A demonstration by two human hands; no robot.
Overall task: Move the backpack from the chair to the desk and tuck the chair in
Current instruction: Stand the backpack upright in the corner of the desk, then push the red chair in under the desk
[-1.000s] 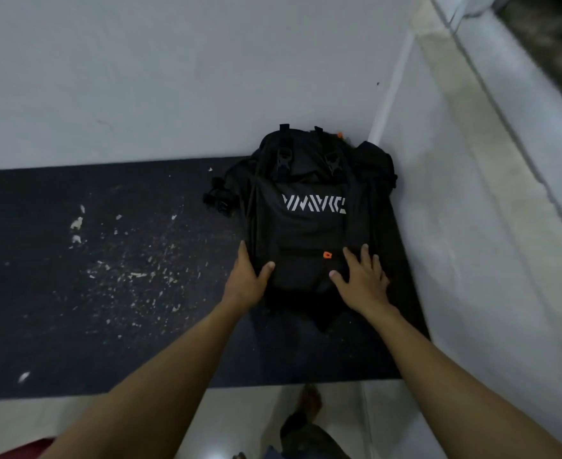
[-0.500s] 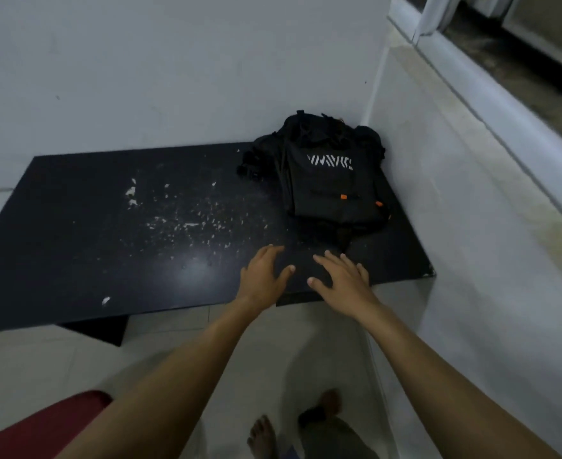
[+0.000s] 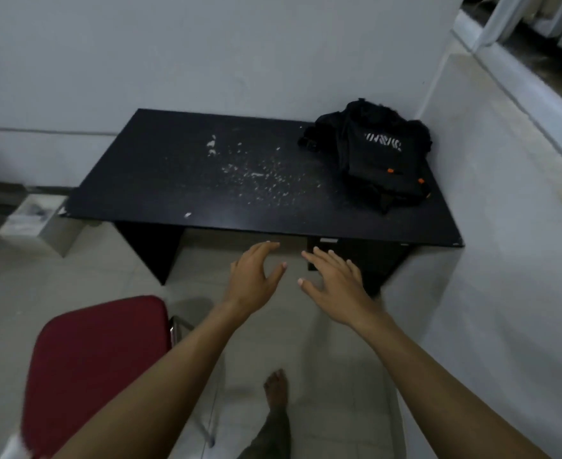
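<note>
The black backpack (image 3: 377,157), with white lettering and small orange tabs, lies flat on the far right corner of the black desk (image 3: 173,180), against the two walls. My left hand (image 3: 254,276) and my right hand (image 3: 334,281) hover side by side in the air in front of the desk's front edge, both empty with fingers spread. The red-seated chair (image 3: 97,362) stands on the floor at the lower left, out from the desk; my left forearm crosses over its right side.
White crumbs or flakes are scattered over the desk's middle. A pale box (image 3: 32,217) sits on the floor left of the desk. White walls close off the back and the right. My bare foot (image 3: 276,389) is on the tiled floor.
Both hands have let go of the backpack and drawn back past the desk's front edge. The view has backed away and swung left, bringing the chair seat into sight.
</note>
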